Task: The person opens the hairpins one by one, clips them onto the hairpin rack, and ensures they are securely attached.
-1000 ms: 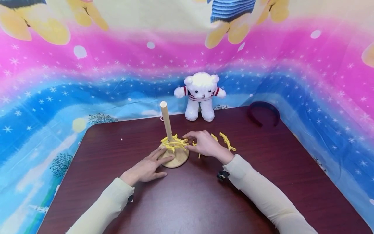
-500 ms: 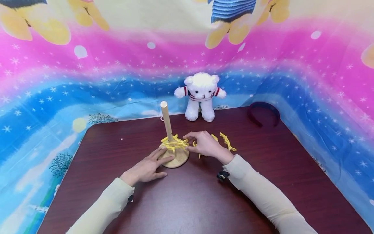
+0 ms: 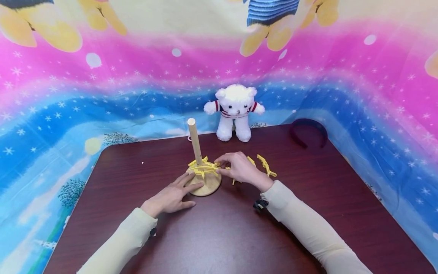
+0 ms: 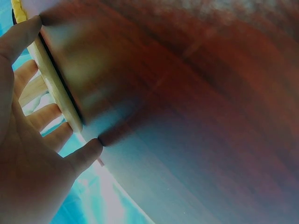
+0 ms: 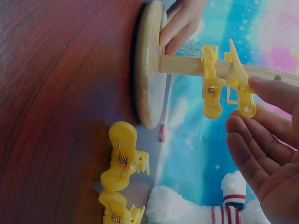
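Note:
A round wooden stand (image 3: 209, 189) with an upright pole (image 3: 194, 140) is near the middle of the table. My left hand (image 3: 172, 196) rests on its base with fingers spread; in the left wrist view its fingers (image 4: 44, 116) lie along the base's edge. Between thumb and fingers, my right hand (image 3: 242, 168) pinches the rear end of a yellow alligator hair clip (image 5: 240, 84), whose long jaws reach to the pole. Another yellow hair clip (image 5: 211, 88) sits on the pole closer to the base. Whether the held clip bites the pole is hard to tell.
More yellow hair clips lie right of the stand, among them one hair clip (image 3: 267, 166) at the far right and another clip (image 5: 122, 158) close to the base. A white teddy bear (image 3: 234, 114) stands at the back edge. A dark headband (image 3: 309, 125) lies in the back right corner.

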`<state>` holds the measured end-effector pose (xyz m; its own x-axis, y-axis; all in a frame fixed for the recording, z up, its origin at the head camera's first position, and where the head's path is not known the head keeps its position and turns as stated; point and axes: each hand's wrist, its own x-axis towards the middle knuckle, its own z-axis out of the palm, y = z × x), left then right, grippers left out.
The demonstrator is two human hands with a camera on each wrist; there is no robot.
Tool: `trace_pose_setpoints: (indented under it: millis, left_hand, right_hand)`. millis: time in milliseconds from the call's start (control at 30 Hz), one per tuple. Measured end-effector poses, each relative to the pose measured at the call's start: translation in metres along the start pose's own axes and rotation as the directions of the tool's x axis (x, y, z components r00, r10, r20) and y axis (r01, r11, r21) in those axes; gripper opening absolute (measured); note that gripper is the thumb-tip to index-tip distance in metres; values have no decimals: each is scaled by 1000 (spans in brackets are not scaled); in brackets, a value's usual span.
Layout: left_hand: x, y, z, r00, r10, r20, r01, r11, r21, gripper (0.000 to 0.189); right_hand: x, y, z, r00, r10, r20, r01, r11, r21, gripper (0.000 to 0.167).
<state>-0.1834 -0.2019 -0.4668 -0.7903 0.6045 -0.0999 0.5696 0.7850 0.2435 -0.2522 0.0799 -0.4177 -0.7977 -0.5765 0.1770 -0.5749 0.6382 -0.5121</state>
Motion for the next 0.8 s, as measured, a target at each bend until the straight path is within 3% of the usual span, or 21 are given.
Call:
trace_pose_setpoints:
  millis: [467, 800]
  left_hand:
    - [0, 0, -1, 1000, -7, 11, 7, 1000, -1, 67]
    - [-1, 1, 0, 1000, 10, -7, -10, 1000, 2, 67]
  right_hand:
    - [3, -2, 0, 999, -41, -21, 40, 999, -30, 27]
    - [6, -5, -3, 999, -8, 31, 8, 1000, -11, 33]
